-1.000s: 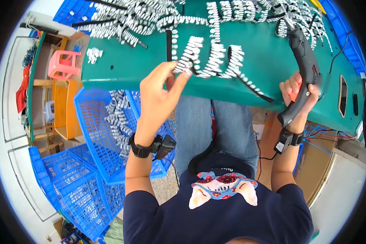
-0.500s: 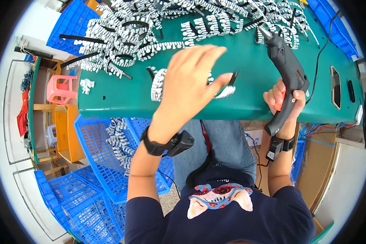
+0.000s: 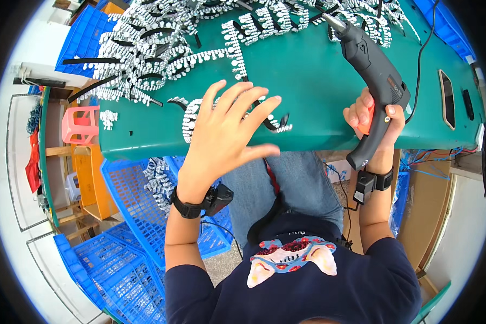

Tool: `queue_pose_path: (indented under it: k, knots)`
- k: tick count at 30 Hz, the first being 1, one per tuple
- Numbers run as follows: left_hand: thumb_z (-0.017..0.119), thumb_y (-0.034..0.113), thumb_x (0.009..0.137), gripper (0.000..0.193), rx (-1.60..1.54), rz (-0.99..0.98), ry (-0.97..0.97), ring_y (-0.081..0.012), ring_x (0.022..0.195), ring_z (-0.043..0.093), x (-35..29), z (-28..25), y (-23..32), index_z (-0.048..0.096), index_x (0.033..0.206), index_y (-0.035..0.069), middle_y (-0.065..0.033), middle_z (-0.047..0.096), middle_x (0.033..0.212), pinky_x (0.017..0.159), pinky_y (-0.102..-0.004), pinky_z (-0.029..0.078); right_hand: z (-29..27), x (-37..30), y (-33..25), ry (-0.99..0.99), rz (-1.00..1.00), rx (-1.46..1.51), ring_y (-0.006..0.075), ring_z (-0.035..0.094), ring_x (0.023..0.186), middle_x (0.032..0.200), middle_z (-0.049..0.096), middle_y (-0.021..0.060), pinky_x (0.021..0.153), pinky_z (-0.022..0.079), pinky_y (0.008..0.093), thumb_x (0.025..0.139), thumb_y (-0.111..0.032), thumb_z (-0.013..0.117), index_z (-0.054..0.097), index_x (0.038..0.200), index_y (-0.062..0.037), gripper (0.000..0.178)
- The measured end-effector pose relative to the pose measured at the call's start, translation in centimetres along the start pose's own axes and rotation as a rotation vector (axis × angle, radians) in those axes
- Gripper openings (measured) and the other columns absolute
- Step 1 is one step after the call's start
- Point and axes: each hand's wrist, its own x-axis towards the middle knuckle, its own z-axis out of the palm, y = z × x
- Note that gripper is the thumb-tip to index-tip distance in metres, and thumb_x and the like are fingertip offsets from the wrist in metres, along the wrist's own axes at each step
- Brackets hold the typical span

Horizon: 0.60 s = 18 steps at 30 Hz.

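Note:
My left hand (image 3: 227, 121) is spread with its fingers apart, hovering over or lightly touching a curved black band trimmed with white beads (image 3: 190, 120). The hand hides the band's middle; its dark right end shows beyond the fingers. Held in my right hand (image 3: 387, 121) is a black hot glue gun (image 3: 373, 62) with an orange trigger. Its metal nozzle points up and left toward the beaded strips. A straight white-beaded strip (image 3: 235, 51) lies just beyond my left fingertips.
A large heap of white-beaded black bands (image 3: 140, 54) covers the far left of the green table (image 3: 318, 108). A phone (image 3: 446, 100) and a small black object (image 3: 467, 105) lie at the right. Blue crates (image 3: 129, 189) stand below left, near a pink stool (image 3: 81, 124). The gun's cord runs along the right.
My left hand has moved left and its fingers have spread, uncovering more of the straight beaded strip. The glue gun has shifted slightly left, still in my right hand.

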Motion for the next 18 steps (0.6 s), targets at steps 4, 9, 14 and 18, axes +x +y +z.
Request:
queue_pose_path:
  k: [4,9,14,18]
  knots:
    - [0.075,0.031,0.066,0.038,-0.088,0.116,0.016,-0.0243,0.097,0.056,0.5,-0.1,-0.7,0.061,0.092,0.007,-0.0048,0.06,0.096,0.092,-0.041,0.041,-0.1,0.0,0.1,0.0,-0.003,0.033,0.0329,0.061,0.064,0.065,0.058,0.0151,0.065,0.048,0.0367,0.07,-0.037,0.053,0.054,0.086,0.0012,0.041]
    - [0.073,0.03,0.071,0.036,-0.052,0.01,0.074,-0.0268,0.091,0.057,1.6,0.4,-0.3,0.061,0.091,0.003,-0.0075,0.063,0.091,0.09,-0.0405,0.042,0.0,0.0,0.2,-0.008,-0.004,0.042,0.0338,0.061,0.065,0.066,0.058,0.0159,0.065,0.048,0.0377,0.07,-0.036,0.054,0.054,0.088,0.002,0.042]
    - [0.072,0.022,0.075,0.037,-0.112,-0.136,0.135,-0.026,0.085,0.062,2.0,0.8,0.5,0.06,0.105,0.003,-0.0088,0.066,0.094,0.09,-0.0372,0.044,0.1,-0.1,0.1,-0.036,0.001,0.034,0.0352,0.062,0.066,0.068,0.06,0.0182,0.066,0.049,0.0389,0.07,-0.034,0.054,0.054,0.088,0.0031,0.042]
    - [0.074,0.016,0.073,0.051,-0.476,-0.285,0.3,-0.0211,0.082,0.065,2.1,1.7,0.8,0.056,0.12,0.007,-0.0078,0.067,0.091,0.074,-0.0329,0.049,0.2,-0.1,0.1,-0.04,-0.006,-0.029,0.0359,0.063,0.067,0.068,0.061,0.0197,0.067,0.05,0.0401,0.07,-0.033,0.054,0.054,0.088,0.0047,0.042]
